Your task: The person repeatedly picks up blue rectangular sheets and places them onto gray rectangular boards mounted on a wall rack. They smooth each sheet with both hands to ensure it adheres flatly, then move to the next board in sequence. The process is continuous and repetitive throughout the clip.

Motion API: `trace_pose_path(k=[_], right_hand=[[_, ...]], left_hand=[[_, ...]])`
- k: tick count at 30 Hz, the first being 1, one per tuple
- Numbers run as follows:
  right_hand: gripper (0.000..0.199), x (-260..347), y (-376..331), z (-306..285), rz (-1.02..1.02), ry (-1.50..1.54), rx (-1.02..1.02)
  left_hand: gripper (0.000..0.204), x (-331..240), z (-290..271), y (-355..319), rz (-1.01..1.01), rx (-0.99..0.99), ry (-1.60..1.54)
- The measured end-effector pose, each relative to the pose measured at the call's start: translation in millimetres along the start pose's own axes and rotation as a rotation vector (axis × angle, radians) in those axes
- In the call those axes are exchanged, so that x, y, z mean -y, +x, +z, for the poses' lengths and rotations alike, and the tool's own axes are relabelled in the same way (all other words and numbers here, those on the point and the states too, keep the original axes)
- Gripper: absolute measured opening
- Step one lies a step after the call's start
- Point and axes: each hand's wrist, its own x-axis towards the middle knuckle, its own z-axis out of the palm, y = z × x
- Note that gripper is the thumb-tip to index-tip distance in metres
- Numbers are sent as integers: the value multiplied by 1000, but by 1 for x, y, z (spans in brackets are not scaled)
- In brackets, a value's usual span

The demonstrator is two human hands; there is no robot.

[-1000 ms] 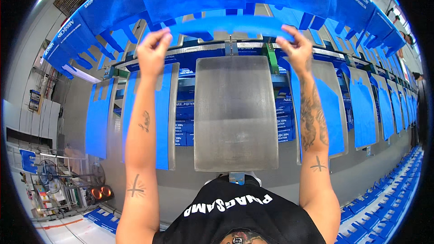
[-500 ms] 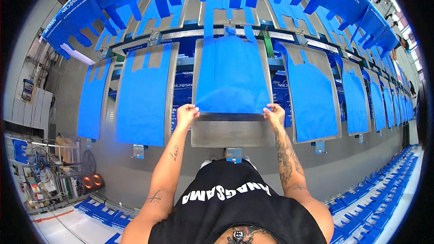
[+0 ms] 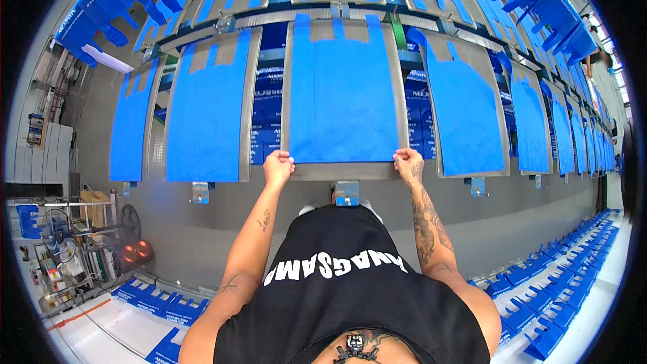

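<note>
A blue fabric bag [image 3: 342, 94] with cut-out handles lies over a flat grey board [image 3: 306, 172] in front of me, its handles pointing away. My left hand [image 3: 278, 165] pinches the bag's near left corner. At the near right corner, my right hand [image 3: 408, 162] pinches the same edge between thumb and fingers. The bag looks mostly flat, with slight ripples along the near edge. Below the board's near edge sits a metal bracket [image 3: 347, 193].
Similar boards with blue bags stand on both sides, such as a left bag [image 3: 207, 114] and a right bag [image 3: 465, 108]. Blue bags hang overhead [image 3: 101, 10]. More bags [image 3: 559, 283] lie in rows at lower right. A glowing red heater [image 3: 137, 251] stands at lower left.
The bag has come toward me along the board and now covers most of it, with its handles lying flat at the far end. Both hands still pinch the near corners.
</note>
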Motion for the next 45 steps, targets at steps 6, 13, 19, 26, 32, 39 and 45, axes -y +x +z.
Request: trace_pose_path(k=[6,13,19,26,32,39,45], right_hand=[[18,-19,-10,-7,-4,-113,-4],[20,-22,-32,-8,-3,-171,-19],[20,-21,-38,-14,-4,-178,6],[20,-31,-36,-15,-51,-179,22],[29,-19,-38,-15,-14,-332,60],[69,42,-31,7,-505,-769,37],[93,29,-17,37,-709,-924,200]], left_hand=[[18,2,-7,-20,130,-91,358],[21,10,-17,-45,151,-99,421],[19,10,-18,-55,161,-73,415],[20,11,-18,-57,168,-58,431],[21,0,-19,-57,148,10,557],[59,-29,4,-47,732,-27,844],[87,-12,34,-27,761,89,960]])
